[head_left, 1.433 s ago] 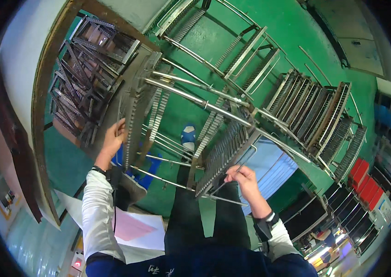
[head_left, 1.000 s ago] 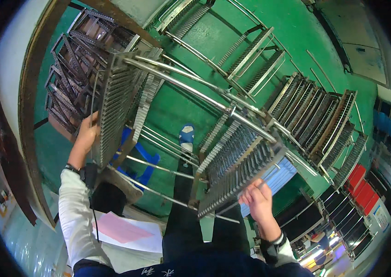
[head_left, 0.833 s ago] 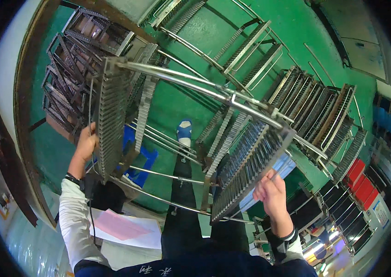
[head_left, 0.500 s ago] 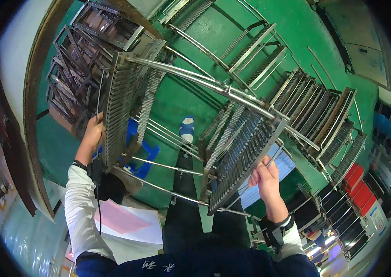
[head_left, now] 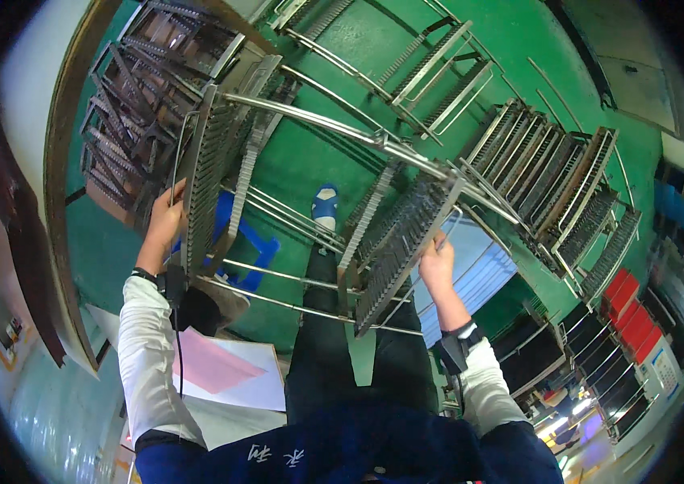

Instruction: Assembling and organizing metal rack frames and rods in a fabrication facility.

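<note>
Between my hands hangs a metal slotted rack, its two comb-like side panels joined by long shiny rods. My left hand is closed on the outer side of the left panel, by a thin bent rod. At the right panel's outer side, my right hand is closed on the rack's thin handle rod; some fingertips are hidden. The rack is held tilted above the green floor, in front of my legs, and partly hides one blue shoe.
Tangled slotted metal frames are piled at the far left beside a brown-edged panel. More slotted racks stand on the right and at the top. Red bins sit far right. A pink sheet lies at lower left.
The rack's right end has shifted left and away from my body, and my right hand has moved with it. My left hand has barely moved. Both hands keep hold.
</note>
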The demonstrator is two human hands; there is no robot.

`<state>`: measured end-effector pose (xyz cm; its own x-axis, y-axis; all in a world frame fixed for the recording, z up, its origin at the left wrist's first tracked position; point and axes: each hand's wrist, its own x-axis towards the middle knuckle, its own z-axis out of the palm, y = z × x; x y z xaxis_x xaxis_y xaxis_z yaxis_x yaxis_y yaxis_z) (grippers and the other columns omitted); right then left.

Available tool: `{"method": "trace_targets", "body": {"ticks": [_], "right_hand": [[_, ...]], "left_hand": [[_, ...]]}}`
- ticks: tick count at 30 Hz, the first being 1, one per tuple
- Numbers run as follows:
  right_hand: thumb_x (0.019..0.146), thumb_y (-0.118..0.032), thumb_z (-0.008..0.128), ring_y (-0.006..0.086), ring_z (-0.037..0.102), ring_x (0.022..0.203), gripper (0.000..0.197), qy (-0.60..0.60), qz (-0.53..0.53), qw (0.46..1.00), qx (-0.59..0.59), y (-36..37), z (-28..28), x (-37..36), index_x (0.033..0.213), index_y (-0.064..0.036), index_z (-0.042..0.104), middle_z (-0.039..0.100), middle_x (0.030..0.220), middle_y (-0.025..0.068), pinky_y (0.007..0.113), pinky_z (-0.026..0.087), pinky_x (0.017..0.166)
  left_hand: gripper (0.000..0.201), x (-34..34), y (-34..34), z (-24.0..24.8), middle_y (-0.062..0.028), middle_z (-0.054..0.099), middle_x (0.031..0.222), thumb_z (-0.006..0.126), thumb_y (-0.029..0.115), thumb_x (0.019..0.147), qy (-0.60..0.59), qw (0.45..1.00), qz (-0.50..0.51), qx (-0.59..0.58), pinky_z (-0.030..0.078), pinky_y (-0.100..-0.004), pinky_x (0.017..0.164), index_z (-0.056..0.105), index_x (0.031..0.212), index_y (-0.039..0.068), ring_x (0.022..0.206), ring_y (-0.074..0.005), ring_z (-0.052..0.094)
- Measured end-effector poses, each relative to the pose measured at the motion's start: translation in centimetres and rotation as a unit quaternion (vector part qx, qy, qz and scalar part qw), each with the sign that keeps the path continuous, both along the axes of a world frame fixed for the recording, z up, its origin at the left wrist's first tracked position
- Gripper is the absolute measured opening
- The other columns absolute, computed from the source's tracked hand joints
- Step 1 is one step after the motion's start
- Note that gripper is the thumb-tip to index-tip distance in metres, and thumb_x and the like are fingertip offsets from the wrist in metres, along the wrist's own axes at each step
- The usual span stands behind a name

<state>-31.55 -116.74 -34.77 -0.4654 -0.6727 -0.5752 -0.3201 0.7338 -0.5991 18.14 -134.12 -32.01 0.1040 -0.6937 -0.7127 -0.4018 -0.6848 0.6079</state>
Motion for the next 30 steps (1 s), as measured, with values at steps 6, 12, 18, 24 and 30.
{"method": "trace_targets", "body": {"ticks": [6,12,18,24,30], "right_hand": [[0.094,-0.014,0.051,0.0399,0.062,0.074,0.015,0.141,0.001,0.989,-0.052,-2.4,-1.9,0.0,0.097,-0.0015,0.058,0.063,0.078,0.0219,0.045,0.047,0.067],[0.091,-0.025,0.059,0.0392,0.062,0.086,0.034,0.202,-0.039,0.979,0.017,-1.8,-5.4,-0.8,0.113,0.0004,0.054,0.064,0.098,0.0225,0.045,0.047,0.076],[0.084,-0.021,0.056,0.0265,0.059,0.089,0.044,-0.111,-0.186,0.974,0.063,-0.8,-6.0,-1.7,0.119,0.0057,0.053,0.062,0.102,0.0194,0.036,0.046,0.083],[0.081,-0.015,0.056,0.0281,0.063,0.077,0.027,-0.049,-0.15,0.983,0.089,0.7,-7.0,-1.9,0.102,0.0013,0.057,0.064,0.084,0.0171,0.038,0.048,0.071],[0.084,-0.013,0.056,0.0289,0.062,0.069,0.015,0.035,-0.102,0.991,0.084,1.4,2.5,-1.0,0.094,-0.0019,0.055,0.062,0.075,0.0152,0.039,0.048,0.065]], "left_hand": [[0.043,-1.3,-0.1,-1.5,-0.0085,0.061,0.118,0.05,0.002,0.089,-0.037,0.998,-0.035,-0.02,0.042,-0.0262,0.092,0.054,0.131,-0.002,0.104,-0.0149,0.057],[0.043,0.2,-0.6,-3.3,-0.01,0.064,0.112,0.053,0.005,0.087,-0.087,0.992,-0.086,-0.027,0.044,-0.0274,0.089,0.056,0.129,-0.002,0.099,-0.0153,0.058],[0.045,-1.4,-0.2,-2.6,-0.0115,0.063,0.118,0.054,0.005,0.085,-0.103,0.989,-0.094,-0.045,0.042,-0.0294,0.095,0.055,0.13,-0.001,0.106,-0.019,0.059],[0.042,-2.0,-0.9,-0.9,-0.0109,0.061,0.122,0.051,0.002,0.09,-0.134,0.987,-0.092,0.002,0.04,-0.029,0.098,0.053,0.132,-0.001,0.111,-0.0178,0.057],[0.034,-0.9,-0.9,4.3,-0.0071,0.062,0.118,0.053,0.002,0.093,-0.08,0.994,-0.057,-0.055,0.042,-0.0283,0.095,0.055,0.127,0.0,0.108,-0.0164,0.058]]}}
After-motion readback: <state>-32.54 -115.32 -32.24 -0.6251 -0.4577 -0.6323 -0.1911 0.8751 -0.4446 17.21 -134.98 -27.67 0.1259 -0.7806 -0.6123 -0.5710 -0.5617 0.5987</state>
